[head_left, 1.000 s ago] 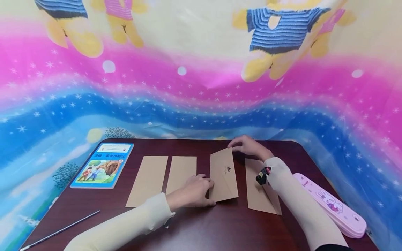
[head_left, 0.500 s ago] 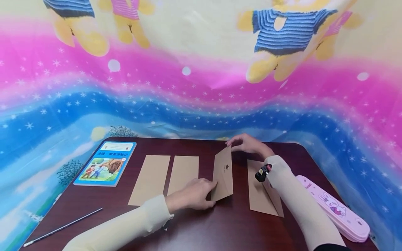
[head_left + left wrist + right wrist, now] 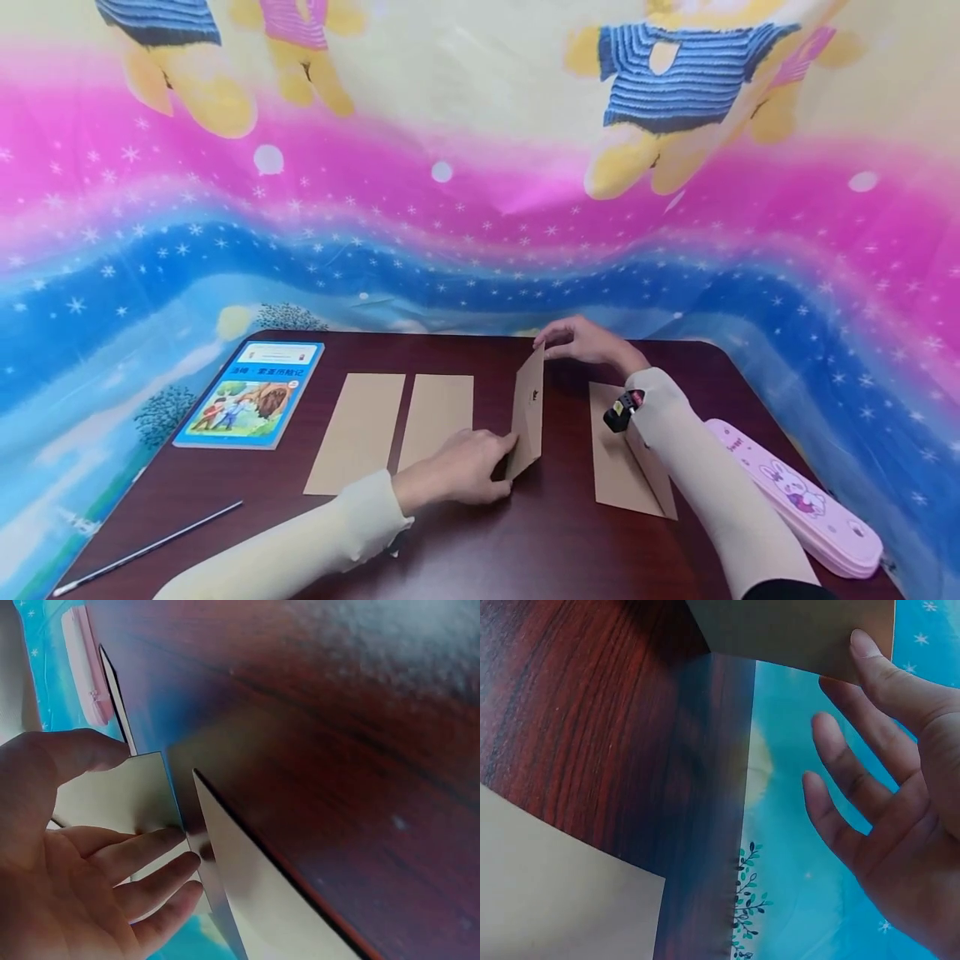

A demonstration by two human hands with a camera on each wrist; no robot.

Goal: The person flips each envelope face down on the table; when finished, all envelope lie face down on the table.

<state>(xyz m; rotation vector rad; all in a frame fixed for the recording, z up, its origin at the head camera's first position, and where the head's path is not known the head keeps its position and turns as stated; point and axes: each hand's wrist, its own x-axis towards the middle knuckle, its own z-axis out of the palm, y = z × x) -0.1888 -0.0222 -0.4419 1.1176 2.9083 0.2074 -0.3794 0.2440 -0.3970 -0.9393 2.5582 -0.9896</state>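
A brown paper envelope with a small dark crown print stands on its long edge, nearly upright, in the middle of the table. My right hand pinches its far top corner; in the right wrist view the thumb lies on its face and the other fingers are spread. At the near lower end, my left hand holds the envelope by its left edge with thumb and index finger. Two more brown envelopes lie flat to the left. Another envelope, its flap partly lifted, lies under my right forearm.
A blue-covered book lies at the back left of the dark wooden table. Toward the front left is a thin dark stick with a white end. A pink pencil case with a rabbit picture lies at the right edge. A printed cloth hangs behind.
The held envelope has turned from facing the front to nearly edge-on, its right side swinging left. My right hand has shifted slightly left with it; my left hand has stayed at its near end.
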